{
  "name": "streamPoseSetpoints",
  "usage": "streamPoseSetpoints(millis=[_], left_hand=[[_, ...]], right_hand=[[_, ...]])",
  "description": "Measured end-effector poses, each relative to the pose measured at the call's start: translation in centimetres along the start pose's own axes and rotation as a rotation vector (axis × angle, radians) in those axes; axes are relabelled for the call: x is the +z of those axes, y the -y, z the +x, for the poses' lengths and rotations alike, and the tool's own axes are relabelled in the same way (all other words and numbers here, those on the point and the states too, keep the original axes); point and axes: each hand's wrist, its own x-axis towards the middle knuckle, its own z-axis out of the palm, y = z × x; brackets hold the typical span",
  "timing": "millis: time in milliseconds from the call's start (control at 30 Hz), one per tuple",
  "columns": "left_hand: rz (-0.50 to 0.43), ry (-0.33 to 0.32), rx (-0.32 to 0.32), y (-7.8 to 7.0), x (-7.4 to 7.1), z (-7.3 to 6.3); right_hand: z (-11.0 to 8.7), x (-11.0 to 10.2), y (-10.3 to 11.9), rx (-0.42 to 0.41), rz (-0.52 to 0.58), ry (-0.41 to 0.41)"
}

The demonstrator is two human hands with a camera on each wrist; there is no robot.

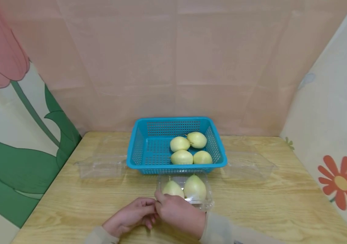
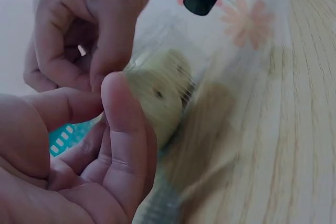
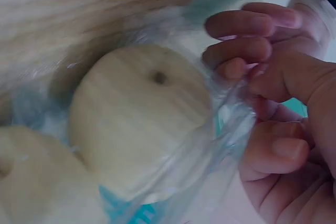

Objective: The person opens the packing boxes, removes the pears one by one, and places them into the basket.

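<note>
A clear plastic clamshell box (image 1: 209, 200) holds two pale yellow-green pears (image 1: 195, 188) side by side, stems toward the basket. My right hand (image 1: 177, 210) reaches across the box's near left part, its thumb and forefinger pinching the edge. Fingertips of my left hand (image 1: 135, 214) meet the right ones at that same corner; thumb and forefinger are brought together there. In the left wrist view the fingertips of both hands touch, and the bit of plastic between them is mostly hidden. Wrinkled clear plastic (image 3: 231, 129) runs from a pear (image 3: 136, 124) to the fingers in the right wrist view.
Just behind the box stands a blue perforated basket (image 1: 130, 159) with several more pears (image 1: 181, 157) in its right half. Clear empty plastic containers lie on either side, one left (image 1: 101, 166) and one right (image 1: 249, 164). Printed cloth (image 1: 173, 67) hangs around the wooden table (image 1: 270, 210).
</note>
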Motion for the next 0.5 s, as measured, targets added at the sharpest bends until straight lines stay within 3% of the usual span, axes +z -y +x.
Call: streamPoseSetpoints(millis=[300, 500], left_hand=[[-0.034, 0.001, -0.051, -0.4, 0.4, -0.2], [-0.013, -0.041, -0.101, -0.3, 0.9, -0.4]], right_hand=[[-0.3, -0.2, -0.2, -0.074, -0.099, -0.020], [0.5, -3.2, -1.5, -0.011, -0.044, -0.091]])
